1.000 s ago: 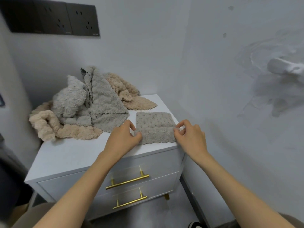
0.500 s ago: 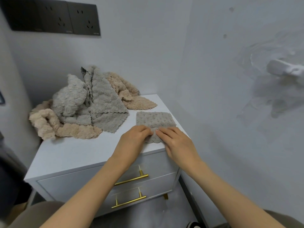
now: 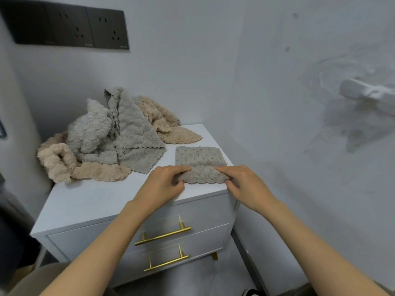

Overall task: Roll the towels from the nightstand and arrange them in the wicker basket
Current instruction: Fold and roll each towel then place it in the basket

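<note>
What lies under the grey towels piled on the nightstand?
Beige towels poke out beneath the grey towels, left and right, on the nightstand. Anything else under the pile is covered.

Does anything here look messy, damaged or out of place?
The grey and beige towels lie in a crumpled heap at the back of the nightstand. A rough, swirled plaster patch marks the side wall. The folded grey towel, pinched by the left hand and right hand, lies tidy.
</note>
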